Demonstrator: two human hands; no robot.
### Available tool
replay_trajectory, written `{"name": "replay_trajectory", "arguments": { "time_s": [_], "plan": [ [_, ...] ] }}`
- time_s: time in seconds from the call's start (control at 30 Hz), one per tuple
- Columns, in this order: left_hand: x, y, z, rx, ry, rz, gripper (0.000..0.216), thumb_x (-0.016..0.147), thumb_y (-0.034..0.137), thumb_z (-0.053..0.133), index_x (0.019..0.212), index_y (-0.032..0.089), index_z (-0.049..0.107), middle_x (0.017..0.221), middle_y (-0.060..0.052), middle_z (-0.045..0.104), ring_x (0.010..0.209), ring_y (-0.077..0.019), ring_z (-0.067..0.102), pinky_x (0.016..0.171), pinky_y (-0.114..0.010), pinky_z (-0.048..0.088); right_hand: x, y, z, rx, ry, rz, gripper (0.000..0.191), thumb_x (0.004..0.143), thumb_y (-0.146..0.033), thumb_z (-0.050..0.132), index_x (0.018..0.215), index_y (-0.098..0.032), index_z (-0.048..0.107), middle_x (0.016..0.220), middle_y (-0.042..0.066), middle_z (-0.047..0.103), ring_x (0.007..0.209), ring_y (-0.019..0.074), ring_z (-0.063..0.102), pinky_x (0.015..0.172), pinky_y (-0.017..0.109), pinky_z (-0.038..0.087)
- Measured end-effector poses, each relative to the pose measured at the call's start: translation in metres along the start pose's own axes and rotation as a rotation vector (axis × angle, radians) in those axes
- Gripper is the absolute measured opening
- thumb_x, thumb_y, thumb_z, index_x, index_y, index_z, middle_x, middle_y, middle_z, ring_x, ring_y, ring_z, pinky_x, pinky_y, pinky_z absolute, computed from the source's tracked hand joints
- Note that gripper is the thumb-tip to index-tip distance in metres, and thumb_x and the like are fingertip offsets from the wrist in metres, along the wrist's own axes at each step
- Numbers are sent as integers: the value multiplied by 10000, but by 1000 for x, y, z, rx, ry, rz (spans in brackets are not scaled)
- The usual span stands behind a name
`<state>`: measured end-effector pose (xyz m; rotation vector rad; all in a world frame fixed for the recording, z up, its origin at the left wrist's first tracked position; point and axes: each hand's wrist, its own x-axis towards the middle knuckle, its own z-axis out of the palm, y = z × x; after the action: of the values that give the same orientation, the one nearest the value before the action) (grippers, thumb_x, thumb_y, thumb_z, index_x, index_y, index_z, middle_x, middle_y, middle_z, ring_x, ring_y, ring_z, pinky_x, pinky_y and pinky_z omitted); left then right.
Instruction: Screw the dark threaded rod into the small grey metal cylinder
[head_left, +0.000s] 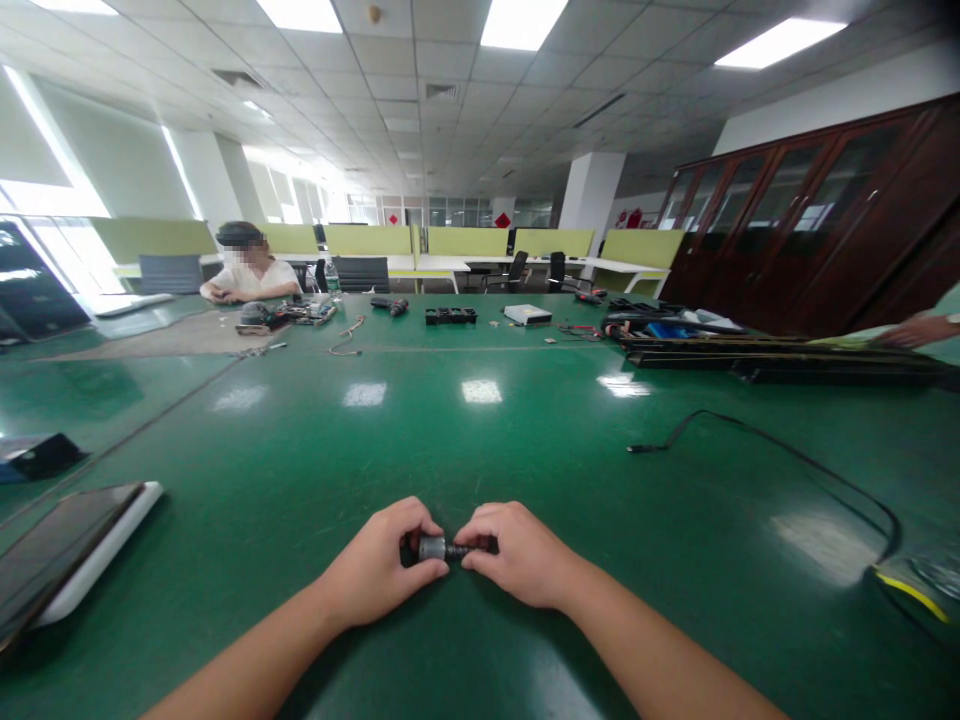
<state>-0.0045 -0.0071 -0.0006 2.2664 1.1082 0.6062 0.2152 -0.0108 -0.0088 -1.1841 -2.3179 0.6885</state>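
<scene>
Close to the table's near side, my left hand [390, 560] is curled around a small silver-grey metal cylinder [432, 548], thumb and fingers on either side of it. A thin dark shaft [454, 551], seemingly threaded, sticks out of the cylinder to the right. My right hand [510, 555] pinches the far end of this shaft between thumb and fingers. Both pieces lie in one line, level and just above or on the green tabletop [480, 450]; contact cannot be made out. The fingers partly cover both ends.
A tablet-like device [67, 550] lies at left. On the right is a black cable [795, 450]. Farther back are a power drill [390, 306], a white box [528, 315] and long black rails [780, 360]. One person [251, 270] sits across; another's hand [919, 330] shows at right.
</scene>
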Motion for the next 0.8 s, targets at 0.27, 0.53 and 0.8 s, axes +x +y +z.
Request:
{"name": "replay_trajectory", "arguments": {
  "time_s": [0.27, 0.53, 0.8],
  "plan": [
    [1, 1, -1, 6, 6, -4, 153, 764, 266, 706, 862, 194, 613, 820, -11, 587, 744, -172, 557, 664, -281, 418, -1, -1, 0, 6, 14, -10, 165, 762, -184, 707, 918, -209, 753, 785, 10, 675, 744, 148, 598, 686, 238, 431],
    [1, -3, 1, 23, 8, -6, 155, 762, 270, 708, 857, 191, 615, 820, -9, 589, 754, -174, 554, 672, -284, 410, 0, 1, 1, -9, 31, -21, 142, 747, -188, 720, 886, -205, 743, 769, 0, 662, 737, 137, 588, 671, 226, 406],
    [2, -2, 0, 5, 8, -9, 151, 763, 268, 712, 850, 191, 616, 820, -10, 595, 756, -175, 561, 677, -287, 418, -2, 4, 1, -28, 35, -33, 119, 756, -185, 713, 868, -213, 740, 743, -11, 643, 727, 131, 572, 664, 225, 391]
  ]
}}
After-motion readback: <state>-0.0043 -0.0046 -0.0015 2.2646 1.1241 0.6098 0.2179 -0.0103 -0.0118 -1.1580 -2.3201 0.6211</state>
